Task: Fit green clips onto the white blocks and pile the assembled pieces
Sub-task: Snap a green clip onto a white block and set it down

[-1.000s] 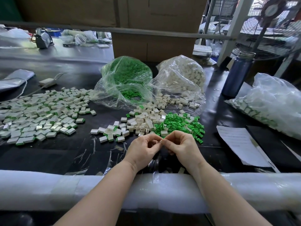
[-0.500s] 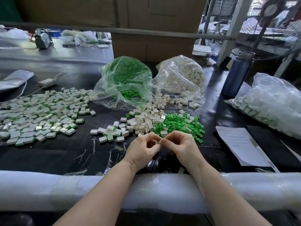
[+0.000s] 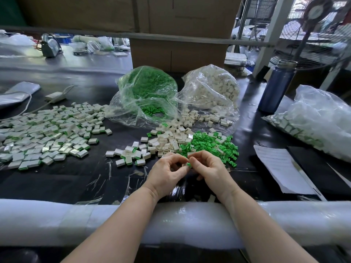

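Note:
My left hand and my right hand meet fingertip to fingertip just above the black table near its front edge. Between them sits a small green clip against a white block; the left fingers pinch the block, the right fingers pinch the clip. Just beyond the hands lie a heap of loose white blocks and a heap of loose green clips. A wide spread of assembled pieces covers the left of the table.
A clear bag of green clips and a clear bag of white blocks lie open at the back. A blue bottle, a filled bag and a paper sheet are on the right. White foam padding lines the front edge.
The fingertips have shifted slightly and the green clip now shows between them; both hands stay in the same spot.

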The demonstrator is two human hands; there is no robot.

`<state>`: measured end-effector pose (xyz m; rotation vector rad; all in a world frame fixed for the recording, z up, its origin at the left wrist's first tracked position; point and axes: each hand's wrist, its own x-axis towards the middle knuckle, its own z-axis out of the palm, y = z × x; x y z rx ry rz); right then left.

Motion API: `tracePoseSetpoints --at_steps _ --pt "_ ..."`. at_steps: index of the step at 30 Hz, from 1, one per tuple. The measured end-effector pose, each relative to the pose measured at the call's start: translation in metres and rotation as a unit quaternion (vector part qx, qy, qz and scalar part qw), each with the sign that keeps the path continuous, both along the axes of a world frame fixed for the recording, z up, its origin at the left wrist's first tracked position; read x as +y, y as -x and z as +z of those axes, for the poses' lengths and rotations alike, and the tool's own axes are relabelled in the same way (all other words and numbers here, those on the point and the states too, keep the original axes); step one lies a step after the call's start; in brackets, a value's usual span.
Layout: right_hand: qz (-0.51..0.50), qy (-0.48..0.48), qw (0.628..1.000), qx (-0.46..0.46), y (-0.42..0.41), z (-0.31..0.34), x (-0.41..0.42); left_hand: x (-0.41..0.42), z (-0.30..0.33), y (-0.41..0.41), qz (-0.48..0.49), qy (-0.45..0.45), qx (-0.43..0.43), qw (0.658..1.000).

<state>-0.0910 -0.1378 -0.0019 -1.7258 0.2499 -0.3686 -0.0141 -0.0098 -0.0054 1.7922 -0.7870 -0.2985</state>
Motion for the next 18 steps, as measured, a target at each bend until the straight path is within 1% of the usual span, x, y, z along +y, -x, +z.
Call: tracePoseSetpoints --at_steps 6,12,18 --pt "0.072 0.035 0.997 0.016 0.0012 0.0030 -0.0012 0.0021 -0.0019 -0.0012 -0.012 -0.009 -0.013 1.000" --pt "0.088 0.007 0.996 0.000 0.0010 0.0015 -0.0017 0.0026 0.0004 0.0005 -0.026 -0.021 -0.020 0.999" --pt "0.098 0.001 0.995 0.009 0.0007 -0.0002 -0.0034 0.0022 0.0058 0.0040 -0.018 -0.022 -0.006 1.000"
